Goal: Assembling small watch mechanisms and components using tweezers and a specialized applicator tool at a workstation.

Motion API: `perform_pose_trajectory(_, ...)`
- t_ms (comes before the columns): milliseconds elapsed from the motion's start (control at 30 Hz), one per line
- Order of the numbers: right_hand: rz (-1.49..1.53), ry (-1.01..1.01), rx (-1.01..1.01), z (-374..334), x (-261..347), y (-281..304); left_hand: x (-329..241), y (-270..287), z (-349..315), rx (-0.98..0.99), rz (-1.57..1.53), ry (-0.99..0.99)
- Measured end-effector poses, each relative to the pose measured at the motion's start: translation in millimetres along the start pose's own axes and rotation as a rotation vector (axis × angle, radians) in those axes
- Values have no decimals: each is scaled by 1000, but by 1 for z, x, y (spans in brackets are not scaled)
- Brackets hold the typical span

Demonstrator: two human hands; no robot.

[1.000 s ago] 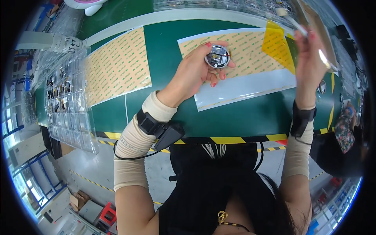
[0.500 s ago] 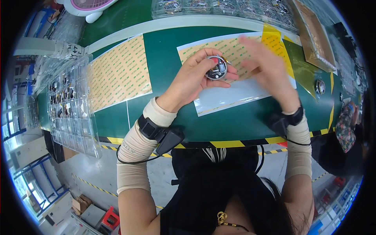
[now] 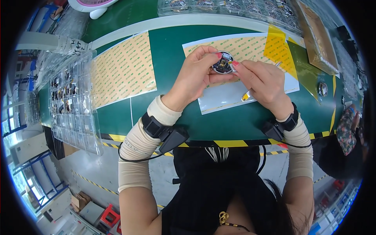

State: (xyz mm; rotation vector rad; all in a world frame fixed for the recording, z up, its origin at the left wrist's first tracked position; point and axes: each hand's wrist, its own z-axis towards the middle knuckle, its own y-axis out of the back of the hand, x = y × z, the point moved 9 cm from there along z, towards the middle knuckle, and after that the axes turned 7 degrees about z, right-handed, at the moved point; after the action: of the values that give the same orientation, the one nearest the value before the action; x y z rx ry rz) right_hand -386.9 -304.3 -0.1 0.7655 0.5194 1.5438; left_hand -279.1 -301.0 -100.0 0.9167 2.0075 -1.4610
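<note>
My left hand (image 3: 192, 76) grips a small round electronic module (image 3: 223, 62) with a metal rim, its circuit parts facing up. The thumb presses on its upper edge. The thumb and forefinger of my right hand (image 3: 264, 80) pinch at the module's right edge; whatever is between those fingertips is too small to make out. A slim stick-like tool with a yellow end (image 3: 246, 96) runs through my right hand, its pale other end (image 3: 278, 64) showing past the knuckles. Beneath both hands lies a sheet of patterned adhesive backing (image 3: 213, 43).
A second adhesive sheet (image 3: 125, 70) lies to the left, beside a clear compartment tray (image 3: 76, 121) holding small parts. Yellow film (image 3: 276, 45) covers the right sheet's corner. Another round module (image 3: 322, 89) sits at right, below a cardboard box (image 3: 321, 51). More filled trays (image 3: 231, 13) stand at the back.
My right hand has come down and left to the module, where its fingertips now meet the edge. The yellow-ended tool now shows in it. My left hand has tilted the module slightly.
</note>
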Motion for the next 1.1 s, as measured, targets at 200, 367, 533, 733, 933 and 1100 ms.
perform_pose_trajectory(200,-90,49,-39,-1,6,-7,0,4,-1,-141,122,-81)
perform_pose_trajectory(367,-34,-23,-53,-1,7,-13,-2,5,-6,-189,244,-124)
perform_pose_trajectory(533,-1,-46,-124,0,1,-7,-4,1,-6,-103,169,-96)
perform_pose_trajectory(733,152,-229,-136,-2,-16,-8,-5,-8,-9,10,128,-106)
perform_pose_trajectory(933,351,-443,-148,-3,-29,-10,-8,-13,-9,73,72,-142)
perform_pose_trajectory(1100,862,-906,-173,-18,-51,-25,-5,-15,-11,91,156,-150)
